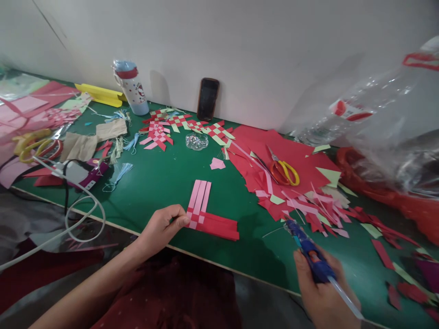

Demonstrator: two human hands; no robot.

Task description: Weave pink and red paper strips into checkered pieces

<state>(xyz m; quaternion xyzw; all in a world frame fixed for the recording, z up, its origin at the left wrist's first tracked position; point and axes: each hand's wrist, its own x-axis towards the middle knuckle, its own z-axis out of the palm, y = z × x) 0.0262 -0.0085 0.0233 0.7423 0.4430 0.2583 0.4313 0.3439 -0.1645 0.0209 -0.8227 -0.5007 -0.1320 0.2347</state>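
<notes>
My left hand (167,227) pinches the left corner of a woven paper piece (195,218) near the table's front edge. Pink strips run up from its checkered corner, and red strips stretch to the right. In my right hand (325,288) is a blue hot glue gun (310,251), its nozzle pointing up and left over the table. A clear glue stick (346,299) sticks out of its rear end. The glue gun is well apart from the woven piece, to its right.
Scissors (283,170) lie on red paper (250,137) among scraps. Finished woven pieces (157,135), a bead dish (196,141) and a phone (207,98) are at the back. A bottle (133,89) stands left; a white cable (98,196) loops over the front edge.
</notes>
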